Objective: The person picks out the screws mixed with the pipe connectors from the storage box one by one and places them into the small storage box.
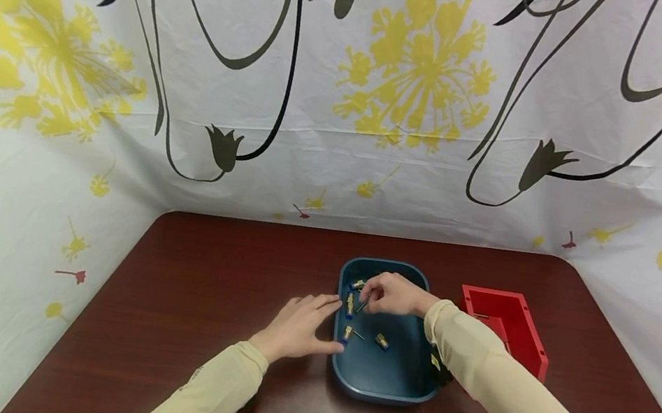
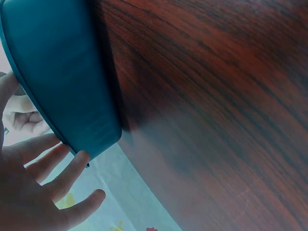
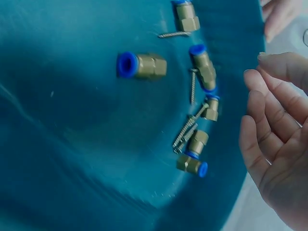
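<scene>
A blue tray (image 1: 385, 395) holds brass fittings (image 3: 152, 66) with blue ends and several screws (image 3: 193, 87), mostly along its left side. Right of the tray, a red bin (image 1: 533, 337) contains something thin. The left hand's (image 1: 301, 327) spread fingers touch the tray's left rim; the right hand (image 1: 391, 294) curls above its inside (whether pinching anything, I cannot tell). Dark wood table (image 1: 231, 284) extends broadly left of the tray; patterned cloth (image 1: 334, 186) hangs beyond.

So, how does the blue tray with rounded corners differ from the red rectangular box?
The blue round-cornered tray is larger than the red rectangular box. The tray's corners curve, while the box's are angular. The left hand touches the tray, but no hand touches the box. Both stand on the dark reddish-brown table.
</scene>
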Available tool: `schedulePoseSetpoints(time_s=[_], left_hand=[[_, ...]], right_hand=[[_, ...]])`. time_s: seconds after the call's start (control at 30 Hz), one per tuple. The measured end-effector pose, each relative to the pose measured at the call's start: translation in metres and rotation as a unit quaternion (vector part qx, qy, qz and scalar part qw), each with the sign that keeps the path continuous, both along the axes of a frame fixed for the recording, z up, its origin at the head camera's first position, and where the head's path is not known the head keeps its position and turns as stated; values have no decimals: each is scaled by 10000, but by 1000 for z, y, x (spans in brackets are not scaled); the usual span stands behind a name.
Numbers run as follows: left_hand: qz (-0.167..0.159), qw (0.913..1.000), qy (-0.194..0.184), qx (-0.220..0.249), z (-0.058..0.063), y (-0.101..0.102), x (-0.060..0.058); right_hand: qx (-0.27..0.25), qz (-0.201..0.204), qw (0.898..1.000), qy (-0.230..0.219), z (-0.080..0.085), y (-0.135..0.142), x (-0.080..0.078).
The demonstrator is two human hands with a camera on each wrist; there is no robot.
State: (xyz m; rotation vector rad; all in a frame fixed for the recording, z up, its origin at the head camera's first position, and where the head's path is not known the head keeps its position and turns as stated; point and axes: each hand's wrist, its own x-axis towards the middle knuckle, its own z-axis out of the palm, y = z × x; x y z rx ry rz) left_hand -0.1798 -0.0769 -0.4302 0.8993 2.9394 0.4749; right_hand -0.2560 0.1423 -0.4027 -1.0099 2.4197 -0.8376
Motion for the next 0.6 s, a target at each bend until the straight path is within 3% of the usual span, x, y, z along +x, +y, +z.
schedulePoseSetpoints(time_s=[0.4,0.6], left_hand=[[-70,9999,98,-38,2,-1,1],[-65,9999,109,-22,1,-1,1]], right_hand=[[171,39,9998,-113,-26,-12,2],[354,-38,9993,-64,-31,-18,2]])
